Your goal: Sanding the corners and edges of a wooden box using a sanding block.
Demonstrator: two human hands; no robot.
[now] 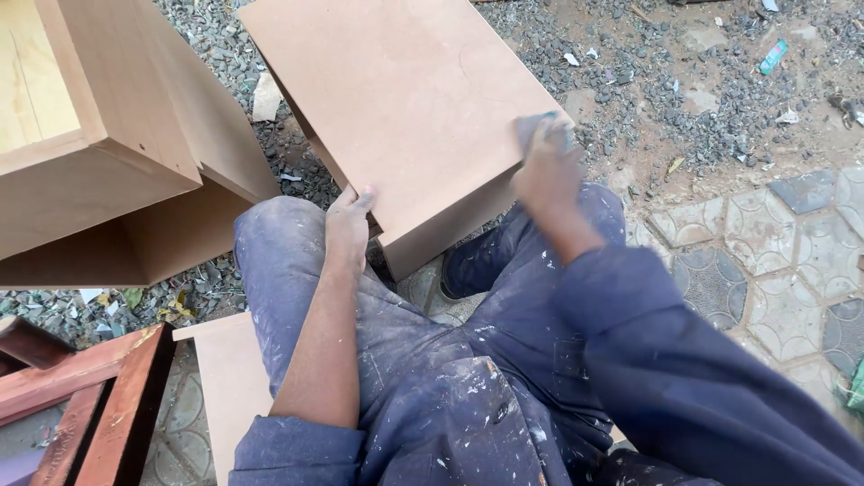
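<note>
A light brown fibreboard box (405, 90) rests tilted against my knees, its broad flat face turned up. My left hand (347, 225) grips its near left edge, fingers curled over the rim. My right hand (546, 165), blurred with motion, presses a small grey-green piece of sandpaper (533, 124) against the box's right corner. I sit in dusty blue work clothes (450, 378) speckled with paint.
Two more fibreboard boxes (117, 153) stand stacked at the left. Red-brown wooden frames (99, 396) lie at the lower left, beside a pale board (229, 378) under my leg. Gravel (648, 81) and patterned paving stones (756, 252) cover the ground at the right.
</note>
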